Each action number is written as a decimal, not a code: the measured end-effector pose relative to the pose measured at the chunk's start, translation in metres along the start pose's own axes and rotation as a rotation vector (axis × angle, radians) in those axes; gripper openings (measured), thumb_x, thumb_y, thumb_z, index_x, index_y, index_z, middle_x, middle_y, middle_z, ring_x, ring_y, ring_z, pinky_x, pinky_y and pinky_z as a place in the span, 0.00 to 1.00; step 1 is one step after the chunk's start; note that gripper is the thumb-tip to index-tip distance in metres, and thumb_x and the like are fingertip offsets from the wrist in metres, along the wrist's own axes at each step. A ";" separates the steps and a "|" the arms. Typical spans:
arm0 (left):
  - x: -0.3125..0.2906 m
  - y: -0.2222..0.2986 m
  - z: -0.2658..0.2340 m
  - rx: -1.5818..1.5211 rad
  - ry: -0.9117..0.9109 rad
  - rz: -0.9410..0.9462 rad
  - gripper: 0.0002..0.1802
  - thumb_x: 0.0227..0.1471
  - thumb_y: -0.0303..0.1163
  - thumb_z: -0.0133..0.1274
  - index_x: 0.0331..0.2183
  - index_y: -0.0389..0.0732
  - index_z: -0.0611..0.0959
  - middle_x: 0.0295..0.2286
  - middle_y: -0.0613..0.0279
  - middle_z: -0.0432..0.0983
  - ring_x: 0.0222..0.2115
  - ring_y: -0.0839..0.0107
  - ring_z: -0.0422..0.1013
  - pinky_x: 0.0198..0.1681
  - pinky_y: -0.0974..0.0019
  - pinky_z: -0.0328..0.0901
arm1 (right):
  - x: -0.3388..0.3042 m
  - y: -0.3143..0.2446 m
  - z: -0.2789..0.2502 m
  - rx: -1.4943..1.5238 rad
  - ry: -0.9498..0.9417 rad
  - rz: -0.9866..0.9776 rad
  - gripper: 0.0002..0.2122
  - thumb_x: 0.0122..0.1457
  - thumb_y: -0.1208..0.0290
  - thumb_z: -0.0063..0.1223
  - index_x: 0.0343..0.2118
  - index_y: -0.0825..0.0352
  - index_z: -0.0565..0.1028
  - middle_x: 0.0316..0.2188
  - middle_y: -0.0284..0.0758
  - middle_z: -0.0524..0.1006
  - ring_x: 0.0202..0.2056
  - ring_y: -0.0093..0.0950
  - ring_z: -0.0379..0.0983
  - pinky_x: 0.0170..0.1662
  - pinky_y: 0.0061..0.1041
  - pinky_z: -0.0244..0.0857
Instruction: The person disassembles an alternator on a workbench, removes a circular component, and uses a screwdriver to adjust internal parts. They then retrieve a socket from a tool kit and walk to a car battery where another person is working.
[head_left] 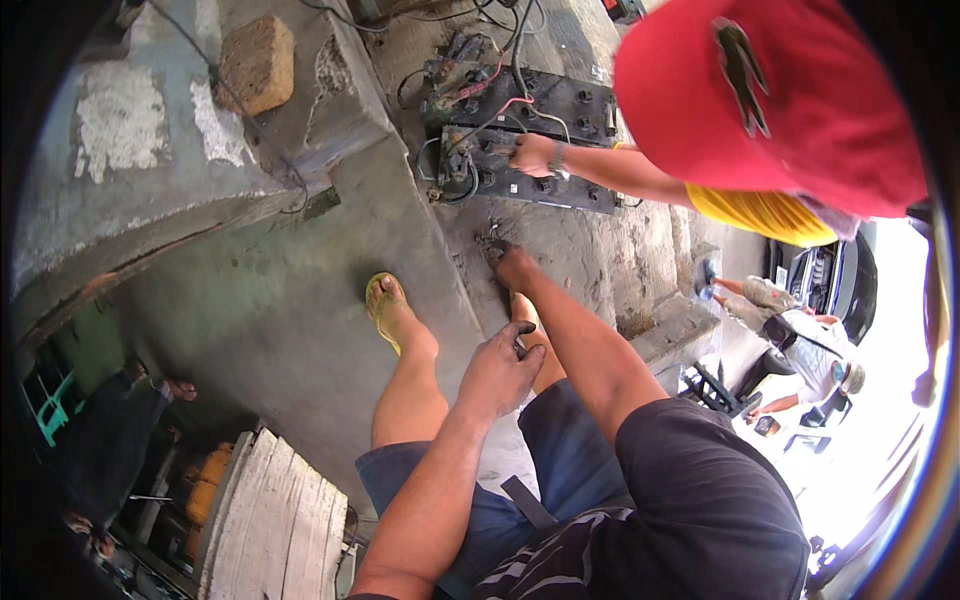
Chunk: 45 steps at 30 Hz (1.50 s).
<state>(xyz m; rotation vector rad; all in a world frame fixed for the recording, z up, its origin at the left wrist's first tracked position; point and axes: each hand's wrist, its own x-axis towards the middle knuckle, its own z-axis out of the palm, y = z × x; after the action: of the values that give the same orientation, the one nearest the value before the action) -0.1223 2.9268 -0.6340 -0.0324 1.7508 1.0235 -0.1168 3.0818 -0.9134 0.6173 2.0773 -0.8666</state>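
Note:
My right hand [514, 270] reaches down to the concrete ledge, its fingers closed at a small patch of dark bits [494, 238]. What the fingertips pinch, if anything, is too small to make out. Closer to me, my left hand [500, 372] hovers over my knee with thumb and forefinger curled together. Both hands have blackened fingers, and anything in the left pinch is hidden. Just beyond my right hand lie two long black batteries [575, 190] side by side, with cables clamped at their left ends. A co-worker's hand [534, 155] with a wristwatch touches the nearer battery.
The co-worker in a red cap [660, 70] leans in from the right. A brick [257, 64] rests on the concrete block at upper left. A wooden bench top [275, 525] stands at lower left. Another person [810, 345] is by a vehicle at far right.

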 end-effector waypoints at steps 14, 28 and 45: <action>0.009 -0.003 0.008 0.015 -0.001 0.041 0.28 0.64 0.40 0.59 0.60 0.36 0.81 0.43 0.42 0.86 0.43 0.53 0.84 0.51 0.54 0.75 | -0.013 0.028 -0.015 0.010 -0.062 0.146 0.29 0.66 0.58 0.56 0.69 0.61 0.73 0.63 0.53 0.77 0.66 0.48 0.73 0.69 0.43 0.66; -0.010 -0.017 -0.012 -0.009 -0.076 -0.135 0.31 0.66 0.46 0.55 0.63 0.38 0.76 0.48 0.36 0.84 0.53 0.39 0.77 0.62 0.46 0.69 | 0.082 -0.120 -0.140 -0.696 0.279 -0.265 0.16 0.67 0.64 0.54 0.53 0.65 0.77 0.50 0.45 0.82 0.55 0.46 0.79 0.57 0.46 0.76; -0.017 -0.036 -0.031 -0.062 0.043 -0.143 0.29 0.65 0.40 0.59 0.62 0.36 0.78 0.38 0.41 0.87 0.42 0.47 0.84 0.50 0.49 0.76 | 0.219 -0.144 -0.040 -1.582 0.234 -0.571 0.15 0.68 0.67 0.51 0.52 0.56 0.87 0.52 0.34 0.87 0.53 0.36 0.83 0.50 0.48 0.72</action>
<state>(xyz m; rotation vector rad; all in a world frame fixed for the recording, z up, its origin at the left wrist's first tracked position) -0.1211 2.8762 -0.6404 -0.2168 1.7288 0.9778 -0.3569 3.0471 -1.0191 -0.7730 2.3896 0.7393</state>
